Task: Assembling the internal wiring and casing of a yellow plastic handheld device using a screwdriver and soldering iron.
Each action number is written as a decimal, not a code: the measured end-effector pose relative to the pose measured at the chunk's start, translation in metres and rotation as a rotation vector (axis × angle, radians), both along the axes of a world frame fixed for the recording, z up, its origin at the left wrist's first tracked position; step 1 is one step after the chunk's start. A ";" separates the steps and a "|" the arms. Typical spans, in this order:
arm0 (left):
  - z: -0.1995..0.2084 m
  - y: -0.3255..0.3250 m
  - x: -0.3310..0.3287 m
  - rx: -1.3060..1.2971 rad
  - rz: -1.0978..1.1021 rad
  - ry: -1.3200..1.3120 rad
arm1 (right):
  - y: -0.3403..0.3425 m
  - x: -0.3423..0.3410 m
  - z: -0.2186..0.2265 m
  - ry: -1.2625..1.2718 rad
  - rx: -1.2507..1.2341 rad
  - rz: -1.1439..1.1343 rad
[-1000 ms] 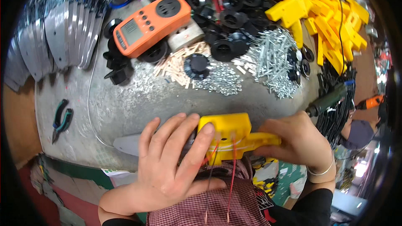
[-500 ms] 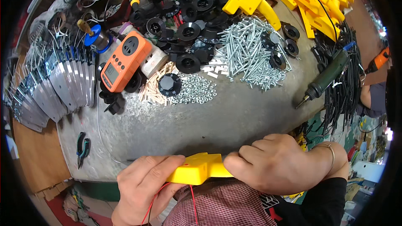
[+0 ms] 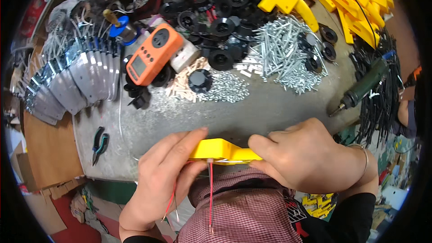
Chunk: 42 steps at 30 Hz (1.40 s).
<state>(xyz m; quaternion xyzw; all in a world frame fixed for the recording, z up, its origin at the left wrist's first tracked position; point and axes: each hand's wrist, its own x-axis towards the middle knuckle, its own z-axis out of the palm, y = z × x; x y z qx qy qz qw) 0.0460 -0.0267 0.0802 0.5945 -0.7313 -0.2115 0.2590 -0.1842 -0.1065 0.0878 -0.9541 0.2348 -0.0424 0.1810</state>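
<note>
Fingers of left hand (image 3: 163,175) and right hand (image 3: 302,156) held the yellow case (image 3: 217,148) — red wire (image 3: 211,191) hung out between them, end still loose.

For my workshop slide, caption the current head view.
Left hand and right hand hold a yellow housing with dangling red wires, at a workbench bearing screws and black round parts.

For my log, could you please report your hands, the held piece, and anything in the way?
Left hand and right hand gripping opposite ends. Angular yellow plastic housing held between them. Thin red wires dangling below, nothing visibly blocking.
</note>
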 end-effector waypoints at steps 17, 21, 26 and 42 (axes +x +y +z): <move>-0.020 0.035 0.004 -0.178 -0.099 0.073 | 0.049 -0.002 -0.002 -0.035 -0.132 -0.066; -0.027 0.052 0.001 -0.173 0.078 0.195 | 0.060 -0.008 0.001 -0.043 -0.174 0.025; -0.030 0.055 0.013 -0.180 -0.076 0.176 | 0.065 -0.008 0.003 0.030 -0.144 -0.035; -0.065 -0.015 0.014 -0.018 0.083 0.369 | -0.030 0.004 -0.054 0.025 0.573 -0.255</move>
